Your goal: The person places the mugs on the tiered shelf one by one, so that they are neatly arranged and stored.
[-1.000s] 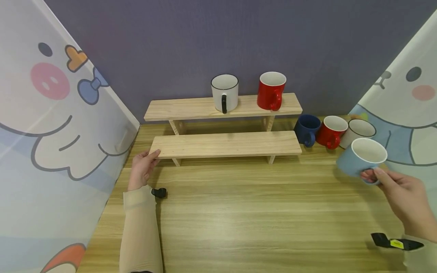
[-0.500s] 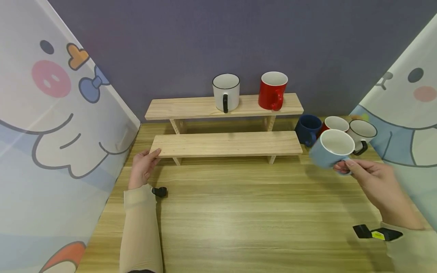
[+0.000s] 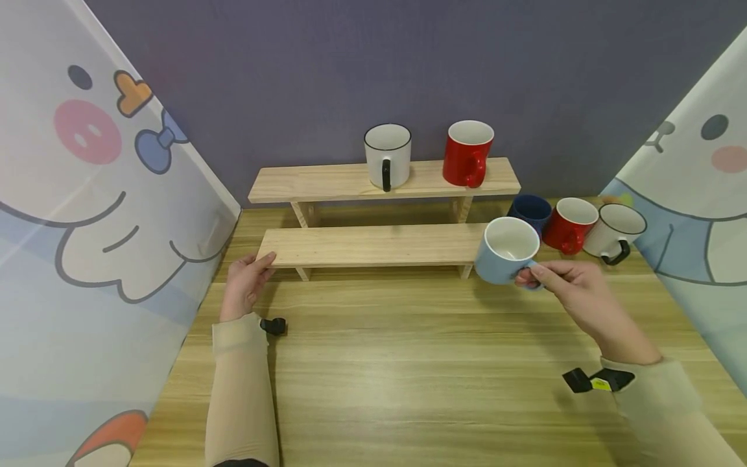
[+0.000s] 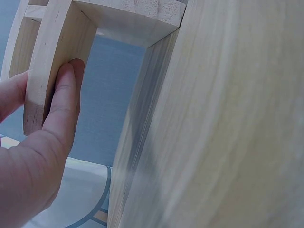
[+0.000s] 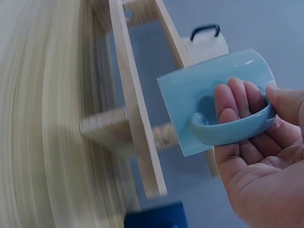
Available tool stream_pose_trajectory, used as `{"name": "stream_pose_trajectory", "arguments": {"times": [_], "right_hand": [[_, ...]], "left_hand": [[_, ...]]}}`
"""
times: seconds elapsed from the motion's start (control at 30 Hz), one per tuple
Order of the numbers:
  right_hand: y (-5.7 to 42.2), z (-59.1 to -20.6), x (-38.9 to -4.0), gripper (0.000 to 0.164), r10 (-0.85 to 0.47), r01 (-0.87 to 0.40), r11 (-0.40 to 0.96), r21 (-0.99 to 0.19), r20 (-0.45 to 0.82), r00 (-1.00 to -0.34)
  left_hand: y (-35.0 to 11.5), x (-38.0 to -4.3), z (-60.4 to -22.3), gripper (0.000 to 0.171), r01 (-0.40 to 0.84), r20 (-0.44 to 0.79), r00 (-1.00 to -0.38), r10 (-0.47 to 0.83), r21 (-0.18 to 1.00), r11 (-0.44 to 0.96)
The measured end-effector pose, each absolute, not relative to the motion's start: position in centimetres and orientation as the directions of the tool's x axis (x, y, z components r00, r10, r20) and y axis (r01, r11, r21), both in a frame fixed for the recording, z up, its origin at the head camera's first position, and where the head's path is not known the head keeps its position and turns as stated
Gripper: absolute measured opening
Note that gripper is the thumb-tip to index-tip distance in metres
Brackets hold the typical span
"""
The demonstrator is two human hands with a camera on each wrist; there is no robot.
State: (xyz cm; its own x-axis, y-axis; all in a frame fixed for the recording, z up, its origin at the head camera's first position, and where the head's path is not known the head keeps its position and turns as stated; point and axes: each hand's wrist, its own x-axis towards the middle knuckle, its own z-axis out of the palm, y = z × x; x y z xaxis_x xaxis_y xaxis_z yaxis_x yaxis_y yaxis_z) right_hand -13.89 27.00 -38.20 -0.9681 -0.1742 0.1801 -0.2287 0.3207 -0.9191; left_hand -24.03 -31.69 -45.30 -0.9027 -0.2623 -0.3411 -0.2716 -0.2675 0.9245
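My right hand [image 3: 574,292] grips a light blue mug [image 3: 503,254] by its handle, fingers passed through the loop in the right wrist view, where the mug [image 5: 213,95] hangs in the air. In the head view the mug overlaps the right end of the lower board of a two-tier wooden rack [image 3: 373,246]. My left hand [image 3: 245,285] pinches the left end of that lower board; the left wrist view shows the thumb on one face and fingers [image 4: 64,99] on the other. On the upper board stand a white mug [image 3: 388,155] with a black handle and a red mug [image 3: 467,155].
Right of the rack, a dark blue mug [image 3: 530,211], a second red mug [image 3: 569,227] and another white mug [image 3: 613,230] with a black handle stand side by side on the wooden table [image 3: 379,376]. A grey wall [image 3: 303,78] rises behind; printed panels flank both sides.
My right hand has carried the light blue mug leftward, from in front of the white mug on the table to the rack's right end. The left hand stays on the lower board.
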Motion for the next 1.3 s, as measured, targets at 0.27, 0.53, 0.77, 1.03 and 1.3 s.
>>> {"name": "stream_pose_trajectory", "arguments": {"times": [0.27, 0.53, 0.77, 1.03, 1.3], "right_hand": [[23.1, -37.7, -15.1, 0.028, -0.271, -0.197, 0.245, -0.949, 0.128, -0.954], [18.2, -37.4, -16.8, 0.023, -0.349, -0.195, 0.160, -0.968, 0.129, -0.928], [13.2, -36.6, -17.8, 0.022, -0.396, -0.188, 0.096, -0.977, 0.136, -0.908], [7.7, -35.6, -18.8, 0.021, -0.413, -0.169, 0.065, -0.983, 0.128, -0.902], [2.7, -34.4, -20.0, 0.021, -0.377, -0.170, -0.027, -0.985, 0.167, -0.911]], "left_hand": [[-31.7, -23.9, -45.3, 0.073, -0.267, -0.331, -0.908, -0.258, 0.929, -0.255], [-31.7, -24.0, -45.4, 0.073, -0.269, -0.331, -0.907, -0.260, 0.931, -0.249], [-31.9, -24.0, -45.4, 0.075, -0.271, -0.332, -0.908, -0.258, 0.931, -0.244], [-32.0, -23.9, -45.3, 0.084, -0.280, -0.339, -0.908, -0.247, 0.929, -0.244], [-31.7, -23.9, -45.2, 0.079, -0.273, -0.330, -0.908, -0.257, 0.933, -0.233]]}}
